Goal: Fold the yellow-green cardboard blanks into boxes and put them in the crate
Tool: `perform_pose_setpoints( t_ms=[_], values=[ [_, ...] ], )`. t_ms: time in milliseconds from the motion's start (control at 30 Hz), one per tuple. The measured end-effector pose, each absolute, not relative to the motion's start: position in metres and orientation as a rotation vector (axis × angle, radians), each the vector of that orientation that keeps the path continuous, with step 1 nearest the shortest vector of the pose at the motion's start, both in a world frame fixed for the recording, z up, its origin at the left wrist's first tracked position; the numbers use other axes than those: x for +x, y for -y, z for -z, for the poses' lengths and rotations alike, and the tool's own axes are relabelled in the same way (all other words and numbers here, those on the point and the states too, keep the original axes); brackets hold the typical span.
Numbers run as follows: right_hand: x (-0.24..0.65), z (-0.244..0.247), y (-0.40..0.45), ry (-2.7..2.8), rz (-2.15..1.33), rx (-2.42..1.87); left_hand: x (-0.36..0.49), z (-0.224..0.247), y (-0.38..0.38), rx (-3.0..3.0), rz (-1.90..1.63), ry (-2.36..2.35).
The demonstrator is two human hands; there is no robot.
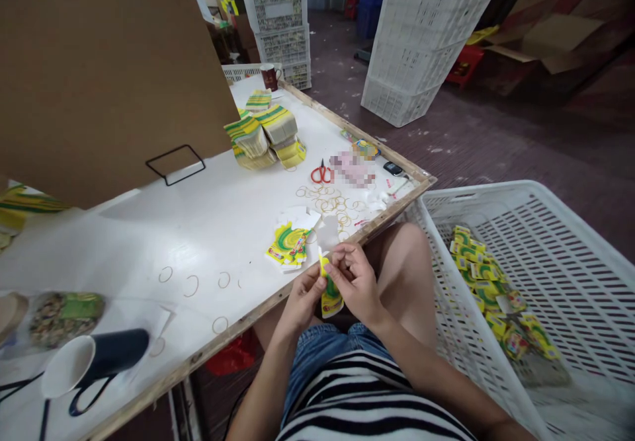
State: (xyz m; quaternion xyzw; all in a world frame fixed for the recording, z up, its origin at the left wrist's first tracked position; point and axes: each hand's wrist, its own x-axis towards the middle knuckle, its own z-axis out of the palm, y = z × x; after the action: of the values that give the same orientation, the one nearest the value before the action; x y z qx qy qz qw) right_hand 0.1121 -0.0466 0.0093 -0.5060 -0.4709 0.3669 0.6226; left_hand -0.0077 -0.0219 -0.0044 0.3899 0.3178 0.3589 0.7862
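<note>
Over my lap, just off the table's edge, a small yellow and green printed carton (pixel 331 301) is held upright between both hands. My left hand (pixel 306 295) pinches its left side with thumb and fingers. From the other side my right hand (pixel 354 279) grips near its upper end, where a white flap shows. On the table right in front lies a loose pile of matching flat cartons (pixel 290 242). Rubber bands (pixel 335 203) are scattered beyond the pile.
To my right a white plastic crate (pixel 585 282) holds several yellow cartons (pixel 486 272). Red-handled scissors (pixel 321 174), bundled carton stacks (pixel 275 127) and a phone (pixel 393 168) lie farther back. A dark mug (pixel 114 355) lies on its side at front left. A cardboard sheet (pixel 109 77) rises behind.
</note>
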Motion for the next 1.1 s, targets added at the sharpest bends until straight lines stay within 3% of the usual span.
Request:
perform_pose_setpoints(
  t_ms=[100,267,400,667,1100],
  values=[
    [0.116,-0.008,0.048,0.998,-0.675,-1.285,-0.006,0.010,0.021,0.803,-0.900,-0.788],
    [0.125,0.002,0.048,1.071,-0.944,-1.330,-0.007,0.014,0.020,0.929,-0.958,-0.940],
    [0.131,0.009,0.046,1.001,-0.937,-1.364,-0.009,0.006,0.021,1.080,-0.996,-0.976],
    [0.153,0.000,0.043,1.242,-1.098,-1.140,-0.026,-0.013,0.017,1.086,-0.742,-0.688],
    [0.160,-0.002,0.041,1.290,-0.811,-1.197,-0.020,-0.007,0.020,1.035,-0.726,-0.728]
  ],
)
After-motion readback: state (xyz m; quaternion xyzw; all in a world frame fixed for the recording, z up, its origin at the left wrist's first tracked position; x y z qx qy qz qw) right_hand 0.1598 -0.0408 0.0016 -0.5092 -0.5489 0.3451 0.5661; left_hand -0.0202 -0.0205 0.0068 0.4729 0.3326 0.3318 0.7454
